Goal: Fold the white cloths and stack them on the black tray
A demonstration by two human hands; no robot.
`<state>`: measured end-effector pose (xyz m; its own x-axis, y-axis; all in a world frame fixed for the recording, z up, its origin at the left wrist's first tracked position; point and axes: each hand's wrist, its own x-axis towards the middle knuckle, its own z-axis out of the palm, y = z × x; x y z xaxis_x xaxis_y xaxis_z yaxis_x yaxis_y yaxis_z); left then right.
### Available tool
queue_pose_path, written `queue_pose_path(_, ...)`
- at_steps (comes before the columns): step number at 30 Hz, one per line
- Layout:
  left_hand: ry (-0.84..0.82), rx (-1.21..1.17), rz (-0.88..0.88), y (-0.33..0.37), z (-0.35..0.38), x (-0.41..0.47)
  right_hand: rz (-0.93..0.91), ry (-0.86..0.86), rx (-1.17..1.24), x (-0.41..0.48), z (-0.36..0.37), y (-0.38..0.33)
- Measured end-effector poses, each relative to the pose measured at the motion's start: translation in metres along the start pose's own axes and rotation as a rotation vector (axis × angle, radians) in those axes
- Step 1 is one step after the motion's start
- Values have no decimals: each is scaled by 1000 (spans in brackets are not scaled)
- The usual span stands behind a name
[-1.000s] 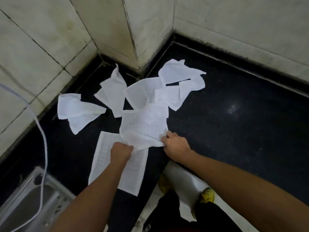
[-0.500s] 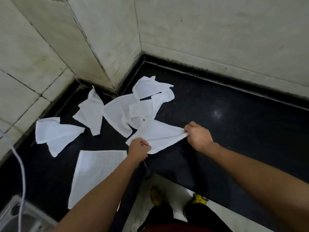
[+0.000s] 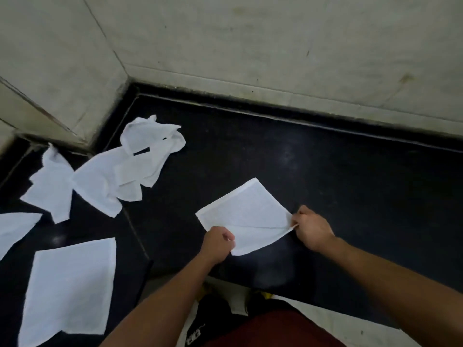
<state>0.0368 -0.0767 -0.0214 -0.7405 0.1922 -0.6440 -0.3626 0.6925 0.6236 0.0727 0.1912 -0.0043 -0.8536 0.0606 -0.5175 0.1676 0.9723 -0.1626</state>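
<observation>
I hold one white cloth [image 3: 246, 214] stretched over the black counter surface [image 3: 325, 171], right of the others. My left hand [image 3: 217, 242] pinches its near left corner and my right hand [image 3: 312, 227] pinches its right corner. A heap of crumpled white cloths [image 3: 117, 171] lies in the corner at the left. Another white cloth [image 3: 70, 289] lies spread flat at the lower left, and part of one more cloth [image 3: 13, 227] shows at the left edge. No separate black tray can be told apart from the black surface.
Pale tiled walls [image 3: 250, 46] close off the black surface at the back and left, meeting in a corner. A pillar edge [image 3: 45, 113] juts out at the left. My legs in dark red shorts [image 3: 270, 329] and the pale floor are below.
Both hands have pulled one cloth out of the heap and carried it to the right, spreading it flat. The view has swung right, so the metal sink and white cable are out of sight.
</observation>
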Motion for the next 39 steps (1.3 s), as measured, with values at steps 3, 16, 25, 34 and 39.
queue_pose_path(3, -1, 93, -1, 3, 7, 1, -11, -104, -50, -8, -2, 10)
queue_pose_path(16, 179, 428, -93, 7, -69, 58, -27, 5, 31, 108, -56, -70)
queue_pose_path(25, 200, 588, 125, 59, -101, 115, 243, 79, 204, 115, -61, -49)
queue_pose_path(34, 251, 632, 228, 104, -74, 143, 560, 216, 571, 111, -53, -15)
queue_pose_path(39, 123, 702, 346, 76, -57, 102, 515, 303, 501, 87, -41, -2)
